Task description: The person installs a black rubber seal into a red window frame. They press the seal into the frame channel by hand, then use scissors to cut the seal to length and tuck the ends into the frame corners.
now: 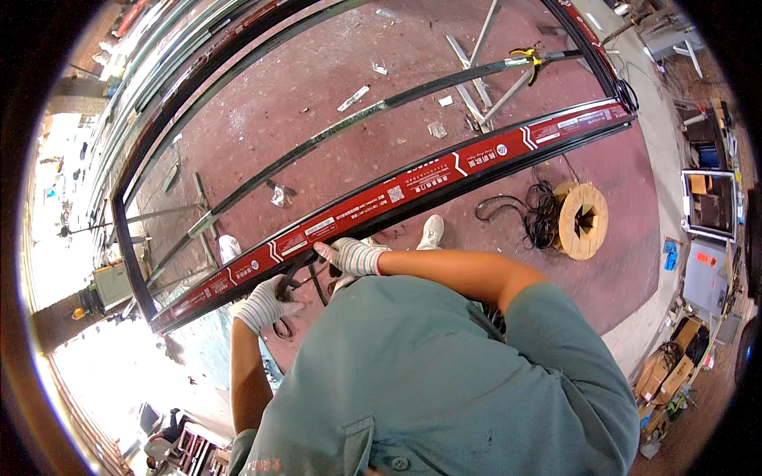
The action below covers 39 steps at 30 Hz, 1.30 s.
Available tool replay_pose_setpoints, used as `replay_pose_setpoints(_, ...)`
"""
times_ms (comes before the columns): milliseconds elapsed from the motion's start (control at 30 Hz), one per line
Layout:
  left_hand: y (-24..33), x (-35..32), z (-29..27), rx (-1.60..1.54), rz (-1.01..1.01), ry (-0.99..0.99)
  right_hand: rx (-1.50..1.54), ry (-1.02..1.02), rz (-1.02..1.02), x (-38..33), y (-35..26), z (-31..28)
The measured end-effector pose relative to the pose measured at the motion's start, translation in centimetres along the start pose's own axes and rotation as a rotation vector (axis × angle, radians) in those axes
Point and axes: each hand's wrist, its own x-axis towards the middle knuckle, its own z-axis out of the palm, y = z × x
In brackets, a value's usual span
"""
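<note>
A large rectangular frame of dark profiles lies raised in front of me, its near bar [361,202] faced with red printed film. My right hand [353,257], in a white glove with a striped cuff, is closed with its fingertips pressed on that bar's near edge. A thin black rubber strip [319,287] hangs in a loop between my hands. Lower and to the left, my left hand [268,304], gloved alike, curls around the strip just below the bar. Its palm side is dark and partly hidden, so the exact grip is hard to see.
Right of me, a wooden spool [570,226] lies on the red floor beside a tangled black strip coil [541,216]. A yellow and black clamp [529,57] sits on the frame's middle bar [429,86]. Long profiles are stacked at the far left; cardboard boxes [665,371] stand far right.
</note>
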Motion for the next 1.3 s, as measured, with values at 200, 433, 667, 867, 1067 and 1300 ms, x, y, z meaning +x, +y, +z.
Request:
replay_pose_setpoints(200, -1.4, 2.2, 4.0, -0.212, 0.116, 0.067, -0.066, -0.031, 0.012, 0.7, 0.9, 0.5)
replay_pose_setpoints(433, -0.3, 5.7, 6.1, -0.207, 0.172, 0.513, 0.055, -0.176, -0.008, 1.5, 4.2, -0.5)
replay_pose_setpoints(667, -2.6, 5.7, 6.4, -0.353, 0.348, 0.602, -0.277, 0.227, -0.572, -13.0, 0.4, -13.4)
replay_pose_setpoints(867, -1.1, 6.9, 6.8, -0.197, 0.291, 0.695, -1.023, 0.779, -0.51, -14.6, 5.1, -25.3)
replay_pose_setpoints(1067, -0.8, 7.1, 6.3, -0.064, 0.221, 0.721, -1.19, 0.552, -0.255, -14.0, 4.5, -27.1)
replay_pose_setpoints(1300, -0.9, 7.2, 6.7, -0.062, 0.253, 0.765, -1.195, 0.505, -0.211, -13.4, 4.0, -26.7)
